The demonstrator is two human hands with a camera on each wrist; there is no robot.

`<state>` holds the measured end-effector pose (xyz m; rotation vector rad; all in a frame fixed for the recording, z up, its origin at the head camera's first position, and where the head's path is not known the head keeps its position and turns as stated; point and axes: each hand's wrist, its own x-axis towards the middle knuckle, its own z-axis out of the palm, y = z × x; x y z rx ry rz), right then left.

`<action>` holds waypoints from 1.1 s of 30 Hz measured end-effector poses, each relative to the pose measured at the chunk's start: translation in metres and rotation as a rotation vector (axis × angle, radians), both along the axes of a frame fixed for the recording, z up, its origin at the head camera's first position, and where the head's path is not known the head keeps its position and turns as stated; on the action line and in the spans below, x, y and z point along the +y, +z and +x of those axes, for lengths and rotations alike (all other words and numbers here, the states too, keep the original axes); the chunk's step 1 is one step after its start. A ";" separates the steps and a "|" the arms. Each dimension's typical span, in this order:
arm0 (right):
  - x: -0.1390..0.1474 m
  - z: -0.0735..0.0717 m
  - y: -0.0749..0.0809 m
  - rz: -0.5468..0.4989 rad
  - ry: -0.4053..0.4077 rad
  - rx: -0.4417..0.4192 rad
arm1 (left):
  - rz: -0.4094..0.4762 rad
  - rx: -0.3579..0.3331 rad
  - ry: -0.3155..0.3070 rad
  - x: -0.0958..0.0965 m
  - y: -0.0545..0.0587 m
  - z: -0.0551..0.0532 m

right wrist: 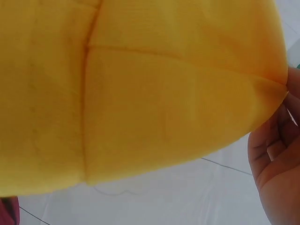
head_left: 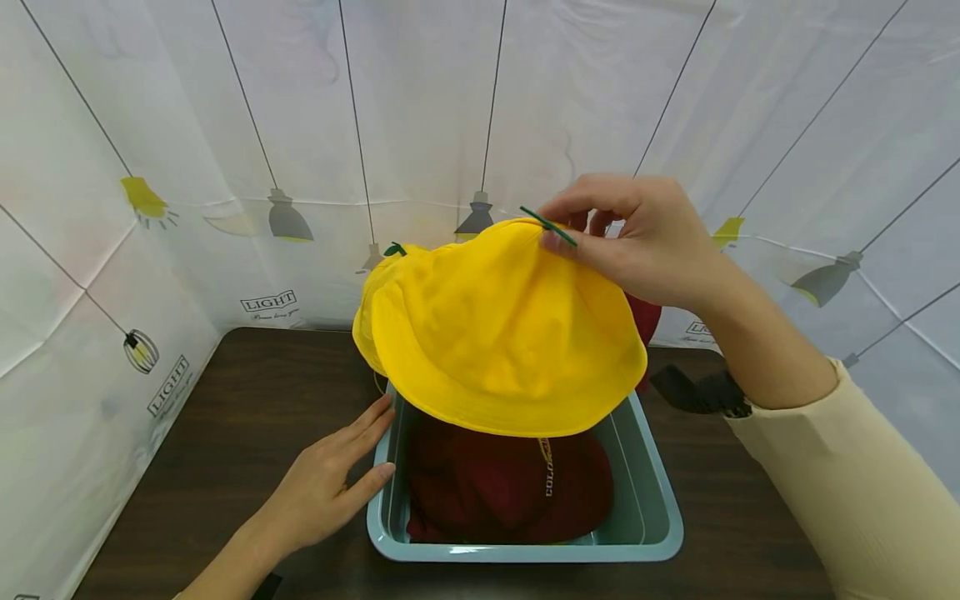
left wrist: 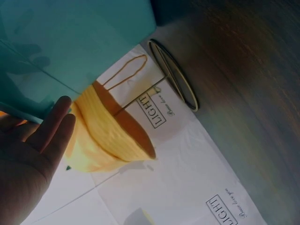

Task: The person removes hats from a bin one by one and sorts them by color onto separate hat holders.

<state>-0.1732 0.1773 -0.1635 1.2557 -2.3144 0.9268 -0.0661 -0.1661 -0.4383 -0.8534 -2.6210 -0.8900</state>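
Note:
My right hand (head_left: 645,237) pinches a yellow bucket hat (head_left: 502,333) at its crown, beside a green stem-like strip (head_left: 547,225). The hat hangs brim down over a light blue basin (head_left: 663,533). In the right wrist view, its yellow cloth (right wrist: 178,108) fills most of the picture. With fingers extended, my left hand (head_left: 322,492) touches the basin's left side. Inside the basin lies a dark red cap (head_left: 502,487) with light lettering, partly covered by the held hat. Behind, a second yellow hat (left wrist: 110,136) sits on a metal stand (left wrist: 171,75).
A dark red item (head_left: 645,321) shows behind the held hat at the right, mostly hidden. The basin stands on a dark wooden table (head_left: 225,433). White sheeting (head_left: 420,100) printed with lamps hangs behind and at the sides.

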 end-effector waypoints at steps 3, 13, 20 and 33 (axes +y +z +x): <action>-0.003 -0.003 0.005 -0.011 -0.038 0.012 | 0.000 0.003 -0.004 0.000 0.000 0.000; -0.018 -0.019 0.022 -0.059 -0.176 0.022 | 0.013 0.009 -0.012 0.000 0.001 0.000; -0.035 -0.041 0.022 -0.132 -0.162 0.012 | -0.004 -0.003 0.008 -0.003 0.003 0.002; -0.066 -0.074 0.003 -0.224 -0.128 -0.058 | -0.008 0.026 0.006 -0.002 0.001 0.000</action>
